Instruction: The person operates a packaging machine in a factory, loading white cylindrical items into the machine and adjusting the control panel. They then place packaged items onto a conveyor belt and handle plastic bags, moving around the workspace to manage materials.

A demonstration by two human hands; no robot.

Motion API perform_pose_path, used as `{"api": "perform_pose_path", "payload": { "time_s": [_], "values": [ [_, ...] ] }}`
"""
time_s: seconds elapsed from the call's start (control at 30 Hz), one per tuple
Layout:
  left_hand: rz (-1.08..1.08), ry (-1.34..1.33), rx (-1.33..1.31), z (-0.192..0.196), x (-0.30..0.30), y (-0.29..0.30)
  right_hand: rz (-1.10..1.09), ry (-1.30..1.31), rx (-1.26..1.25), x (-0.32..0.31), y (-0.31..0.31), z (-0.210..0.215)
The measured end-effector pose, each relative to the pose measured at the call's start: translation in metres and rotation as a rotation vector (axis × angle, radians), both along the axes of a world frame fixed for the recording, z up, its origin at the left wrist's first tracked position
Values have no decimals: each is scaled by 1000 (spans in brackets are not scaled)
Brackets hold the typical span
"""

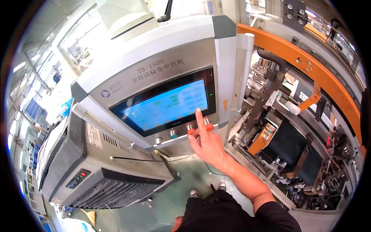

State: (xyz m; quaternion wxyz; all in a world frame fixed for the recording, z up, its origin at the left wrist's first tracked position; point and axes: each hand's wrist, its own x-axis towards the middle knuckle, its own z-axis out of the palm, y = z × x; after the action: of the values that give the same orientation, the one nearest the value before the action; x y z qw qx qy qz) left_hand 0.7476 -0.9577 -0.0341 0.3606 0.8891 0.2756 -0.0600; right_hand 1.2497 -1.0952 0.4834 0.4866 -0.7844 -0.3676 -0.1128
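On glossy flat touchscreen (166,106): right hand (206,143) open, forefinger extended; left hand unseen.

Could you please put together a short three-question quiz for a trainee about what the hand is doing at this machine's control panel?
1. True or false: the right hand has its forefinger raised at the touchscreen.
2. The round buttons nearest the hand are: A green, B red, C yellow?
3. Fill in: the beam across the open machine bay is ____.

Key: 1 true; 2 B; 3 orange.
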Motion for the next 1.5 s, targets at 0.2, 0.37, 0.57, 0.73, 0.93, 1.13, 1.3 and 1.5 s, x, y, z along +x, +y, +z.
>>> {"api": "perform_pose_path", "payload": {
  "time_s": [0.2,0.37,0.57,0.73,0.93,1.13,1.3,1.5],
  "values": [
    [583,292,-653,29,83,63,-28,55,59,-3,3,-3],
    [728,121,-770,51,137,117,-83,27,119,3,9,10],
    [708,114,-792,65,167,110,-107,-33,109,11,18,14],
    [710,155,-950,48,150,94,-155,-39,-37,13,23,22],
    [-5,126,-295,29,124,95,-245,-93,-124,16,14,17],
    [-216,52,-144,30,134,109,-225,-138,-62,15,17,19],
    [-328,-9,-83,35,158,116,-159,-100,-45,16,13,17],
    [-448,-129,-76,29,175,111,-164,-102,97,2,-11,27]
  ]
}}
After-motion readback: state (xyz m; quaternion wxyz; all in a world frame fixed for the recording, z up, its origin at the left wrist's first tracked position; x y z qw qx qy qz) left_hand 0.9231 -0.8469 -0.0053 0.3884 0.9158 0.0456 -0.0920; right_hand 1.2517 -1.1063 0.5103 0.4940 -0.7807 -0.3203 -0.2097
